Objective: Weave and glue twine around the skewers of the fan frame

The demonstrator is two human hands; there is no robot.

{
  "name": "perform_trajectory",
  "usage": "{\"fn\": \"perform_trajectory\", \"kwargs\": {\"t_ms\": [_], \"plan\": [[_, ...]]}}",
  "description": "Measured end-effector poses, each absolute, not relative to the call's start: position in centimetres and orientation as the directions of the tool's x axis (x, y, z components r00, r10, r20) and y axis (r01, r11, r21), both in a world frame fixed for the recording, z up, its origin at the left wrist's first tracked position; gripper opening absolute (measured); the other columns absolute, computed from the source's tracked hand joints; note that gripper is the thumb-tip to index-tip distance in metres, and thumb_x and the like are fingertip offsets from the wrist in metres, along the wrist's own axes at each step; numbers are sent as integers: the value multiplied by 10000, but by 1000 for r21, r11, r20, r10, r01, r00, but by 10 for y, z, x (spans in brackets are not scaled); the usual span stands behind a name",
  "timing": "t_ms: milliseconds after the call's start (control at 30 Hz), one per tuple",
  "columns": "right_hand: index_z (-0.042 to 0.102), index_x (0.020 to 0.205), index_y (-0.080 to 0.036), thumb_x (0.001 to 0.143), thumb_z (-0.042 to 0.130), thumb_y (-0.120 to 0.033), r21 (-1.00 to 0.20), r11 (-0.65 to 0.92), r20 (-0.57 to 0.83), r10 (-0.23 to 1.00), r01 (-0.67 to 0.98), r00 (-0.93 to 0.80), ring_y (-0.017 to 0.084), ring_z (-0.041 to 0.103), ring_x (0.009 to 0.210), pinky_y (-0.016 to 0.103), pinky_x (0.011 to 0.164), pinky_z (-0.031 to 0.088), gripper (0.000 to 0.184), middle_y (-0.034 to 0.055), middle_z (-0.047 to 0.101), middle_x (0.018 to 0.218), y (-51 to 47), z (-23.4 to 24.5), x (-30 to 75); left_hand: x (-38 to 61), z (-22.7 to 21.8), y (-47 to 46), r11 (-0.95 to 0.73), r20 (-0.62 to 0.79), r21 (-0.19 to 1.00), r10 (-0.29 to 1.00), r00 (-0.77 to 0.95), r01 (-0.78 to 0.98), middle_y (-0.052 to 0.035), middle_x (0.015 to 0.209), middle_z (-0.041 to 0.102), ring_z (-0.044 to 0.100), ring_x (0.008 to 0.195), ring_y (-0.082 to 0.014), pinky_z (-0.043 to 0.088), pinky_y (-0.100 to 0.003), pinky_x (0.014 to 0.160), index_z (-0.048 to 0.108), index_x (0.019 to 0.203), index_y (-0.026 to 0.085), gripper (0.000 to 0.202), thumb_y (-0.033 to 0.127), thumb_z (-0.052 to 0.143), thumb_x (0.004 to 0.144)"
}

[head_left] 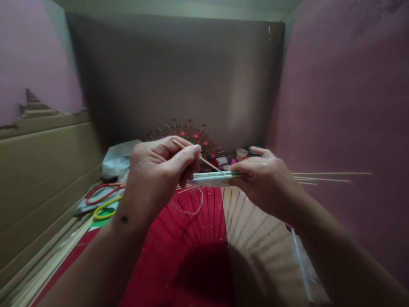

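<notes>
My left hand [161, 168] is closed in a pinch round a thin bamboo stick [200, 157] that slants down to the right. My right hand [263, 177] is closed on a bundle of thin sticks wrapped in a pale shiny sleeve [212, 178]; the sticks' far ends [326, 175] fan out to the right past the wrist. The stick's tip touches the bundle between both hands. A loop of thin string [191, 207] hangs under them. Below lies a half-covered paper umbrella, red paper [188, 238] on the left, bare ribs [252, 230] on the right.
A small flowered paper umbrella [194, 136] stands at the back wall, with little pots [242, 153] beside it. Red and yellow rings [104, 200] lie at the left by a grey bag [118, 160]. Bamboo strips [47, 264] run along the cardboard wall [41, 170].
</notes>
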State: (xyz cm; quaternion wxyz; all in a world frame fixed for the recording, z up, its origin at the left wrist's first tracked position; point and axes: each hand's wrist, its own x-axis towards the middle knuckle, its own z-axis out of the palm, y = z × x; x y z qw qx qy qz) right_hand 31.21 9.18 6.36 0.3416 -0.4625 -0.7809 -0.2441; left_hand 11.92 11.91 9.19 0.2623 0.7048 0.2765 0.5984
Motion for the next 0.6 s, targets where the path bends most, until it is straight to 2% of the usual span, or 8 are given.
{"fn": "perform_trajectory", "kwargs": {"t_ms": [200, 600], "plan": [[705, 732, -175, 745, 696, -172, 83, 454, 758, 550, 887, -352, 211, 674, 694, 523, 930, 422, 16, 30, 720, 722, 92, 63, 312, 124, 87, 121, -734, 723, 675, 679, 129, 78, 4, 554, 593, 503, 409, -90, 360, -239, 346, 631, 573, 157, 205, 195, 621, 775], [700, 712, -178, 723, 713, -162, 62, 444, 756, 564, 894, -333, 203, 675, 696, 506, 938, 422, 23, 19, 720, 719, 93, 63, 312, 127, 88, 115, -743, 734, 610, 661, 157, 276, 20, 516, 588, 502, 433, -81, 395, -207, 393, 637, 620, 159, 154, 198, 612, 767]]}}
